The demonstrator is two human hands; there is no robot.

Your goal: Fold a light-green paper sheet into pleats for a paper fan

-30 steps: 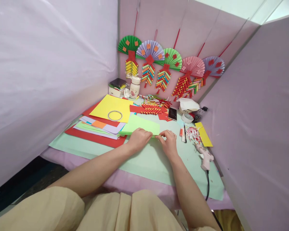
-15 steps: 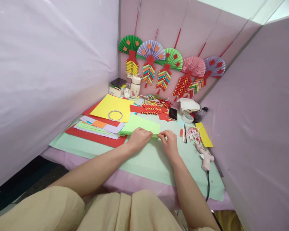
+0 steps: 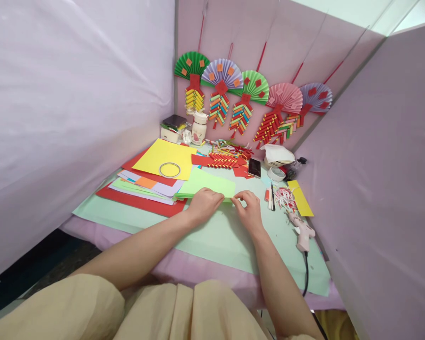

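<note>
A light green sheet of paper [image 3: 212, 183] lies before me, its near edge gathered into narrow folds. My left hand [image 3: 206, 204] is closed on the folded strip near its middle. At the right end of the same edge, my right hand [image 3: 247, 206] pinches the paper between thumb and fingers. The folds stick out to the left of my left hand, and parts of the strip are hidden behind its fingers.
Coloured paper sheets [image 3: 156, 156] with a bangle-like ring [image 3: 169, 163] lie left. Behind are red paper firecrackers [image 3: 223, 161], a phone [image 3: 254, 167] and a bottle [image 3: 199, 128]. A corded glue gun [image 3: 303, 232] lies right. Paper fan decorations [image 3: 255, 87] hang on the back wall.
My right fingertips have shifted very slightly left along the paper's edge. My left hand and the other things have stayed in place.
</note>
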